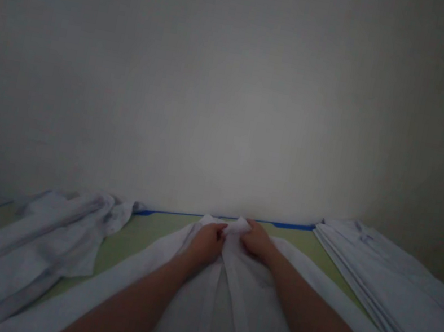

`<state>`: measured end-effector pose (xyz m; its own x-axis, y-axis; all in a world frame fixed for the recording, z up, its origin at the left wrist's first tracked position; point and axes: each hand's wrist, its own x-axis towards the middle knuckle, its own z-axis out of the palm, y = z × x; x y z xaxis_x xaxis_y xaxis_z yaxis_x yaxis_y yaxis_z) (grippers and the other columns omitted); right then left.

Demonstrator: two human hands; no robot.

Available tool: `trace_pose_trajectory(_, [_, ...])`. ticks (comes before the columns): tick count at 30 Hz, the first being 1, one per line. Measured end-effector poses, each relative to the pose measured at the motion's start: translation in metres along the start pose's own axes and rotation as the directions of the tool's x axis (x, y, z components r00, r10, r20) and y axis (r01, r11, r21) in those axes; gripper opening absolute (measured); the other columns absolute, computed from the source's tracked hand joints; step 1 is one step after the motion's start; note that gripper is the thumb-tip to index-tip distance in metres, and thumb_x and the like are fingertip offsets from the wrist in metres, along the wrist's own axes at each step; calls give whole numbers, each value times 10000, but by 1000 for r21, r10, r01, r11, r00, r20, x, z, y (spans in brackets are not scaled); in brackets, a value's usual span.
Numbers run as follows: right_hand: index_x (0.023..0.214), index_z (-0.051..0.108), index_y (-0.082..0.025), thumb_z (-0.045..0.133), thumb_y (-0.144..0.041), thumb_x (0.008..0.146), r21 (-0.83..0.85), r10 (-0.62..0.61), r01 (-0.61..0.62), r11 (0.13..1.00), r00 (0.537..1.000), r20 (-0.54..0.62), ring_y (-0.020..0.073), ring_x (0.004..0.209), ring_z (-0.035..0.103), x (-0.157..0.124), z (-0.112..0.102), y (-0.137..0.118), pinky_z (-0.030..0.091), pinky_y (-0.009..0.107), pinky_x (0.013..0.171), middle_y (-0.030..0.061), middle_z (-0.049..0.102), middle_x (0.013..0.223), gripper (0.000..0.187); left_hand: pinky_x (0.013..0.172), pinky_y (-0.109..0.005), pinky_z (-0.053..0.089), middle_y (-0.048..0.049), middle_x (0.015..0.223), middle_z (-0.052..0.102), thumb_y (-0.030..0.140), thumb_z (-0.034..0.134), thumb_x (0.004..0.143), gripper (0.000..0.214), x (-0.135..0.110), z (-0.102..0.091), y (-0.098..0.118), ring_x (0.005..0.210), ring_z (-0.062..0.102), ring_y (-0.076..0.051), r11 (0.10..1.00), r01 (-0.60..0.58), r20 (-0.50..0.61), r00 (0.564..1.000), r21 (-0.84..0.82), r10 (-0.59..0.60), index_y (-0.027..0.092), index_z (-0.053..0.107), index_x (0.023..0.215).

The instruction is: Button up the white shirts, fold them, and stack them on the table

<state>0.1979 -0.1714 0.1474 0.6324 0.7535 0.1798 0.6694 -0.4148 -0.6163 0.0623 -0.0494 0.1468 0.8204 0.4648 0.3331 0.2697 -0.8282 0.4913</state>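
Against a plain grey wall (235, 88) stood a flat, pale-green counter (168, 224) with a blue edge. Down its middle lay a white cloth shirt (186, 320), spread out lengthwise. A rumpled white fabric garment (38, 254) lay to its left, a folded white cloth stack (388, 292) to its right. Left hand (207, 241) and right hand (258, 241) — near each other — were both closed, pinching the shirt's far end.
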Motion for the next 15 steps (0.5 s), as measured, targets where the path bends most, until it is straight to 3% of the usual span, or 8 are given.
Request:
trace_pose_trajectory(3, [916, 663, -126, 493, -152, 687, -38, -63, 66, 997, 996, 70, 130, 636, 581, 0, -5, 4, 392, 195, 580, 49, 658, 727, 287, 841, -224, 392, -50, 1030, 659, 234, 512, 775, 329, -2, 3, -1, 932, 577, -150, 996, -6, 16, 1000, 90, 5, 210, 630, 1081])
trace_pose_trajectory(5, [843, 681, -135, 492, -184, 711, -70, -104, 111, 991, 990, 98, 139, 673, 590, -1, -5, 4, 402, 204, 619, 48, 662, 727, 236, 857, -244, 384, -60, 1051, 652, 280, 510, 783, 311, -3, 1, -3, 956, 570, -167, 989, 0, 22, 1000, 149, -3, 213, 642, 1057])
trace_pose_trajectory(12, [1014, 670, -219, 551, -282, 729, -165, -263, 312, 936, 928, 264, 202, 983, 555, -8, -9, -3, 376, 273, 866, 71, 646, 1013, 315, 889, -317, 360, -106, 1020, 634, 451, 440, 819, 363, -3, -7, -6, 992, 545, -219, 942, 37, 12, 999, 334, -44, 208, 664, 970])
trace_pose_trajectory(15, [1225, 539, -203, 560, -423, 739, -271, -308, 388, 881, 905, 295, 274, 1085, 489, -20, -15, 0, 344, 369, 919, 147, 562, 1148, 534, 909, -369, 346, -141, 1037, 611, 481, 400, 830, 420, -3, -7, -3, 1028, 526, -254, 919, 63, -8, 998, 390, -65, 177, 630, 1006])
